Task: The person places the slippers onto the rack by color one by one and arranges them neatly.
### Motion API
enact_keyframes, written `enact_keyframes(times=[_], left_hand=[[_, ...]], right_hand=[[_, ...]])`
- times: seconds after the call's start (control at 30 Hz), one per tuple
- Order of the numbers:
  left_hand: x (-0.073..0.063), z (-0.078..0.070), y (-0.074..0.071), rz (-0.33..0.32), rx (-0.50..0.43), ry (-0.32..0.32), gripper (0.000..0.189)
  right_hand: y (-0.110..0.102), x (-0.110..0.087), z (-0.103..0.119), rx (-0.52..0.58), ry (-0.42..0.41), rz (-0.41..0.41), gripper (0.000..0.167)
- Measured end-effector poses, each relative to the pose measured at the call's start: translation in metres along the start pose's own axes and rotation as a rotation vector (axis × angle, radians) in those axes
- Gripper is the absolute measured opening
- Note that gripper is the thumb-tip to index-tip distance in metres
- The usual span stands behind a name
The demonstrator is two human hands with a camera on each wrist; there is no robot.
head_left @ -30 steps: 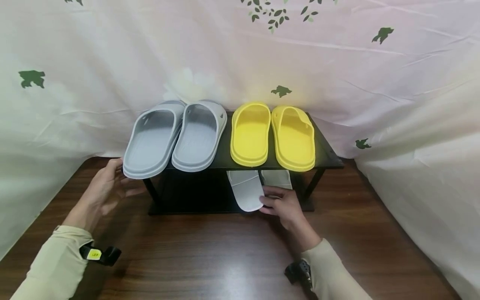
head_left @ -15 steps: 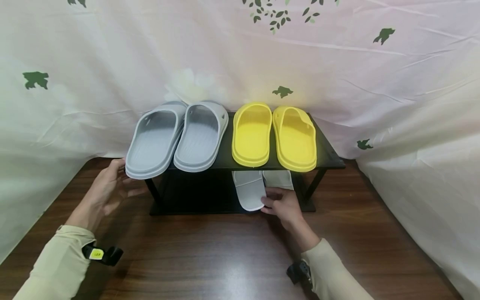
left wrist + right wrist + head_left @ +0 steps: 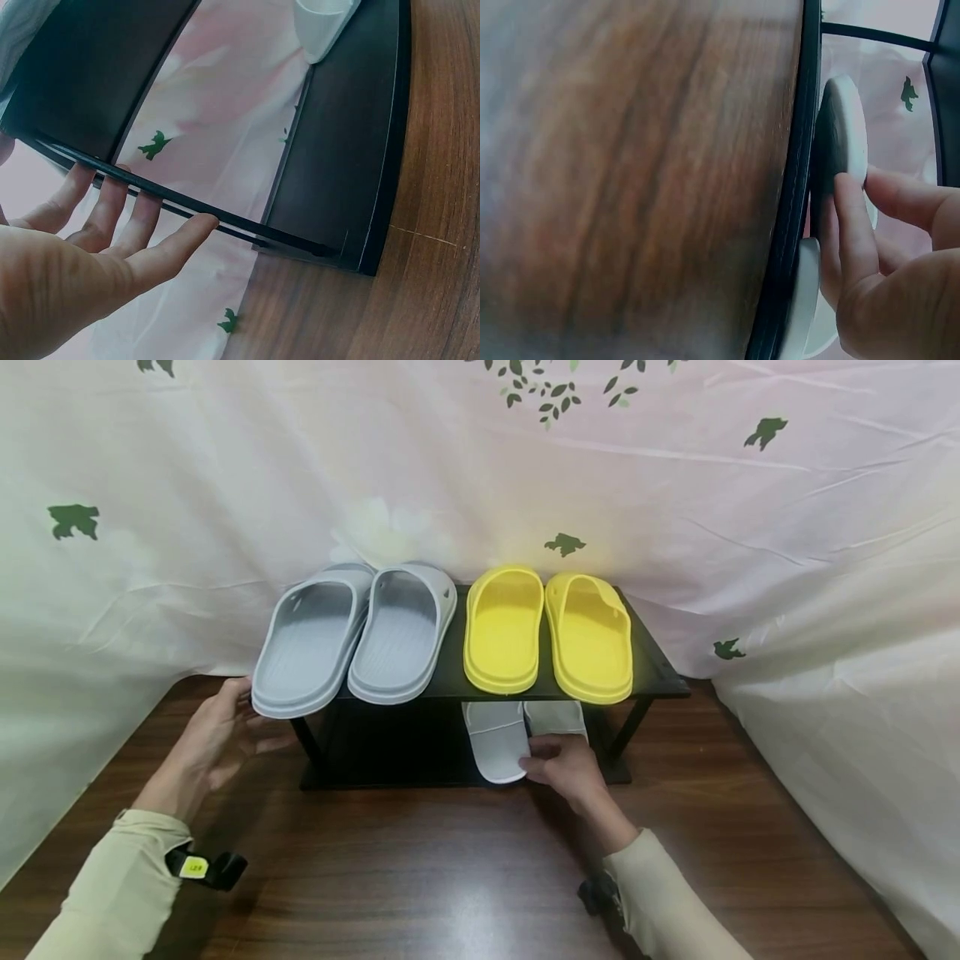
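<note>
My right hand (image 3: pixel 567 768) pinches the near end of a light grey slipper (image 3: pixel 498 750) at the lower shelf of a black two-tier shoe rack (image 3: pixel 375 747). In the right wrist view, its fingers and thumb hold the slipper's edge (image 3: pixel 853 127) from both sides, over the shelf edge. A second light slipper (image 3: pixel 553 717) lies beside it, partly behind my hand. The far ends of both are hidden under the top shelf. My left hand (image 3: pixel 213 735) touches the rack's left side, its extended fingers against the black side bar (image 3: pixel 247 225) in the left wrist view.
On the top shelf stand a pair of grey-blue clogs (image 3: pixel 307 647) at left and a pair of yellow clogs (image 3: pixel 501 643) at right. The left grey clog overhangs the shelf's front corner. Behind hangs a pale cloth (image 3: pixel 420 460); brown wood-grain flooring (image 3: pixel 390 868) lies in front.
The pinched slipper has shifted slightly right toward its mate, with my right hand still at its edge. My left hand has kept its place at the rack's side.
</note>
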State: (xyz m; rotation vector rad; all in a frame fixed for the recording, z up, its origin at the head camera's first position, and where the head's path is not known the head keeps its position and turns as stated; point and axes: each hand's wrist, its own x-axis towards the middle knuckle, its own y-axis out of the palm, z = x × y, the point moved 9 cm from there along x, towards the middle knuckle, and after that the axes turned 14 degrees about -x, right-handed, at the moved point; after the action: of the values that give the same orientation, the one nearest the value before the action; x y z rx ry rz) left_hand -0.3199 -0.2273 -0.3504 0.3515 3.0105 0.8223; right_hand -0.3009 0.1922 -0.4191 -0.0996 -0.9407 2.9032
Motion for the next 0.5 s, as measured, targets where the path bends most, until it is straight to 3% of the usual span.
enact_keyframes(times=[0.17,0.5], left_hand=[[-0.001,0.0005,-0.0001,-0.005,0.007,-0.002,0.03],[-0.0005,-0.0007,0.0011,0.001,-0.005,0.009,0.03]], right_hand=[[-0.0054,-0.0005,0.0046,-0.158,-0.039,-0.049,0.026],[-0.004,-0.0019,0.0046,-0.152,-0.035,0.0,0.028]])
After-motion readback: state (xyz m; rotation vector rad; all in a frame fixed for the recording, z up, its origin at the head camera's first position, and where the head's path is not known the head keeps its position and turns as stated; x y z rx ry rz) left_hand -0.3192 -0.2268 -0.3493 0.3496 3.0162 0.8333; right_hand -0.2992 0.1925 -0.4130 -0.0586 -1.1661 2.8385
